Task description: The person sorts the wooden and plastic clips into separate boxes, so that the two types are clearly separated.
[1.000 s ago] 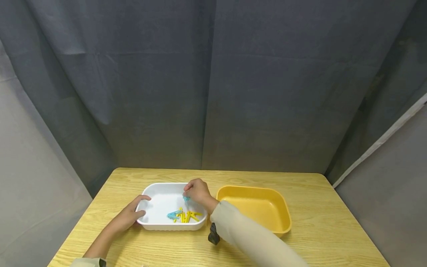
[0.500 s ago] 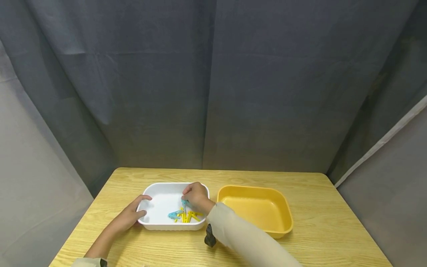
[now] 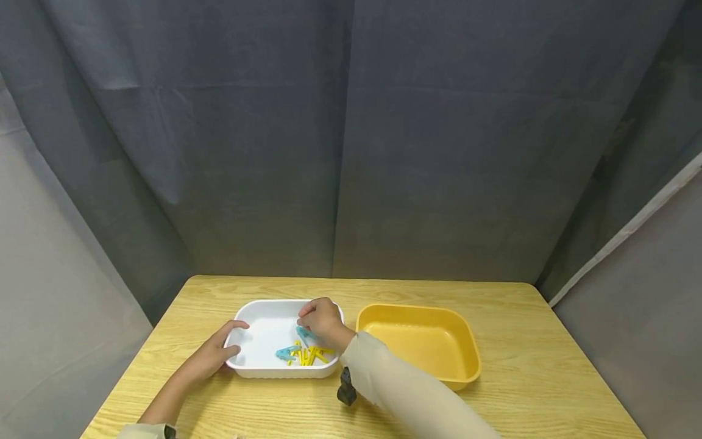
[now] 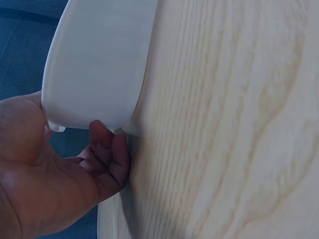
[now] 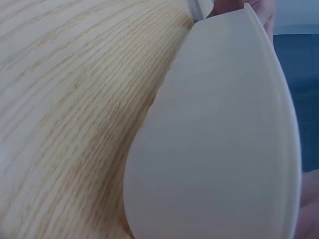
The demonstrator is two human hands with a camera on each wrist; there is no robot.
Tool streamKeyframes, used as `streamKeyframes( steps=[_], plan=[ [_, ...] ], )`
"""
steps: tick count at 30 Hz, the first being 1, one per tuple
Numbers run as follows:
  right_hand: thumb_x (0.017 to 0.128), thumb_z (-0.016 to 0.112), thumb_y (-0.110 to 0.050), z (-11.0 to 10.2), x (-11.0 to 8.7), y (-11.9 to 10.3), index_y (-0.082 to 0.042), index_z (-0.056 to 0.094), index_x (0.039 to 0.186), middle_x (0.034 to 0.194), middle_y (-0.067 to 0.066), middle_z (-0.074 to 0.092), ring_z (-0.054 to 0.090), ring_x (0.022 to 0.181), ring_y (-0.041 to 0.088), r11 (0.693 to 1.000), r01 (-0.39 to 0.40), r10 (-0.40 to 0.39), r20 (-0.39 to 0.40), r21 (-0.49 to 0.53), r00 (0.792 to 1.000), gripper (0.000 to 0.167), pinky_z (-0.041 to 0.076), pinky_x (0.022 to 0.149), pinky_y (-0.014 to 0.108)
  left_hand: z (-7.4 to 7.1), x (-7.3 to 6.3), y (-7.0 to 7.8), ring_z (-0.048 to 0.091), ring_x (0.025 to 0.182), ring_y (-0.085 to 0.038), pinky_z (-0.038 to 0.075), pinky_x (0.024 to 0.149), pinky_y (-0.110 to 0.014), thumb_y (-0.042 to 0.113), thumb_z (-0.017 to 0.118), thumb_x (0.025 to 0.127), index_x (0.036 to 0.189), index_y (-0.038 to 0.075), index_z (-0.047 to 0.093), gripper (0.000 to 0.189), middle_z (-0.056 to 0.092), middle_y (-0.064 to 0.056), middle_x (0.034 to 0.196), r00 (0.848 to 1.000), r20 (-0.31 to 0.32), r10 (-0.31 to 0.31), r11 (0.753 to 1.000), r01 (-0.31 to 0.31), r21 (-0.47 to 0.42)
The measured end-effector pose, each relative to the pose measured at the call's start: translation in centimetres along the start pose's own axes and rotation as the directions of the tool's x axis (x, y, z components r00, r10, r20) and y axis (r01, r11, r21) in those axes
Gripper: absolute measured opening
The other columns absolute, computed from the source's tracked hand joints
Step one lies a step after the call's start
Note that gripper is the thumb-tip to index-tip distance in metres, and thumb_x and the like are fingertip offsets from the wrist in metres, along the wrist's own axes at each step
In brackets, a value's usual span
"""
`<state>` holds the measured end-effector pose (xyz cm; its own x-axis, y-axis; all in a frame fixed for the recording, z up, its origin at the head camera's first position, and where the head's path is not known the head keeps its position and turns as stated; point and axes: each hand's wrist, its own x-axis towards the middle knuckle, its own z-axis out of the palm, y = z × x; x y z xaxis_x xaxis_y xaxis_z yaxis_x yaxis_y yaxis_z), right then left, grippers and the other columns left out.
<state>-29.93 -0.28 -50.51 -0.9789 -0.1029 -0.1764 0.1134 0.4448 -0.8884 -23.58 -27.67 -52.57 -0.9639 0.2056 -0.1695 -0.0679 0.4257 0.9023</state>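
Note:
My left hand (image 3: 205,360) grips the left end of a white plastic basin (image 3: 263,373), its thumb and a finger over the rim. Fingers bent against the basin's outer wall (image 4: 99,74) show in the left wrist view. Over the basin's right half, my right hand (image 3: 323,320) pinches a light blue clothespin (image 3: 304,335) by its upper end. Another blue clothespin (image 3: 286,353) and several yellow clothespins (image 3: 309,356) lie beneath it on the basin floor. In the right wrist view the basin wall (image 5: 214,129) hides most of the right hand.
A yellow-orange basin (image 3: 466,360) stands right of the white one, partly under my right forearm. Both rest on a wooden table (image 3: 537,366). Grey curtains (image 3: 439,152) hang behind and at both sides. A black device (image 3: 347,390) hangs below my right wrist.
My right hand has shifted slightly left within the white basin, and the blue clothespin at its fingertips has turned, showing more of its length. My left hand has kept its place.

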Motion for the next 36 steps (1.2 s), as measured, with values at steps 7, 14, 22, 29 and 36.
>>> streamKeyframes(
  steps=[7, 14, 22, 29, 36],
  plan=[
    [0.089, 0.078, -0.005, -0.5, -0.5, -0.3, -0.008, 0.073, 0.088, 0.078, 0.002, 0.068, 0.062, 0.07, 0.014, 0.997, 0.019, -0.021, 0.024, 0.069, 0.999, 0.005, 0.052, 0.063, 0.024, 0.0, 0.1, 0.0, 0.06, 0.069, -0.023, 0.05, 0.057, -0.032, -0.001, 0.053, 0.099, 0.145, 0.011, 0.045, 0.048, 0.028, -0.031, 0.151, 1.0, 0.002, -0.009, 1.0, 0.009, 0.004],
    [0.088, 0.079, -0.004, -1.4, -1.3, -1.2, -0.006, 0.075, 0.093, 0.081, 0.002, 0.071, 0.067, 0.073, 0.014, 0.997, 0.047, -0.05, 0.047, 0.056, 0.998, 0.006, 0.06, 0.075, 0.034, -0.1, 0.1, 0.0, 0.064, 0.074, -0.025, 0.053, 0.06, -0.034, -0.002, 0.053, 0.099, 0.145, 0.011, 0.044, 0.048, 0.026, -0.032, 0.153, 1.0, 0.005, 0.001, 1.0, -0.001, -0.007],
    [0.089, 0.079, -0.005, -2.7, -3.3, -1.7, -0.005, 0.074, 0.095, 0.084, 0.003, 0.073, 0.073, 0.085, 0.025, 0.992, 0.073, -0.085, 0.111, 0.105, 0.99, 0.008, 0.059, 0.087, 0.044, 0.0, 0.0, 0.2, 0.061, 0.073, -0.024, 0.051, 0.059, -0.032, -0.002, 0.053, 0.098, 0.145, 0.011, 0.044, 0.049, 0.027, -0.031, 0.151, 1.0, 0.007, -0.003, 1.0, 0.002, 0.006],
    [0.088, 0.079, -0.004, -3.5, -5.1, -1.3, -0.006, 0.073, 0.097, 0.087, 0.004, 0.073, 0.071, 0.087, 0.026, 0.984, 0.091, -0.118, 0.181, 0.152, 0.976, 0.01, 0.058, 0.088, 0.047, 0.1, -0.1, 0.3, 0.059, 0.072, -0.024, 0.05, 0.058, -0.031, -0.002, 0.054, 0.097, 0.145, 0.011, 0.045, 0.05, 0.029, -0.032, 0.151, 1.0, -0.005, 0.001, 0.999, -0.001, 0.041],
    [0.089, 0.078, -0.004, -4.2, -6.8, -0.9, -0.002, 0.073, 0.097, 0.086, 0.005, 0.072, 0.068, 0.08, 0.016, 0.975, 0.142, -0.179, 0.222, 0.171, 0.958, 0.009, 0.059, 0.085, 0.044, 0.2, -0.2, 0.3, 0.057, 0.069, -0.023, 0.049, 0.058, -0.031, -0.001, 0.054, 0.098, 0.145, 0.012, 0.045, 0.049, 0.029, -0.031, 0.151, 1.0, -0.006, -0.016, 0.999, 0.016, 0.034]
  ],
)
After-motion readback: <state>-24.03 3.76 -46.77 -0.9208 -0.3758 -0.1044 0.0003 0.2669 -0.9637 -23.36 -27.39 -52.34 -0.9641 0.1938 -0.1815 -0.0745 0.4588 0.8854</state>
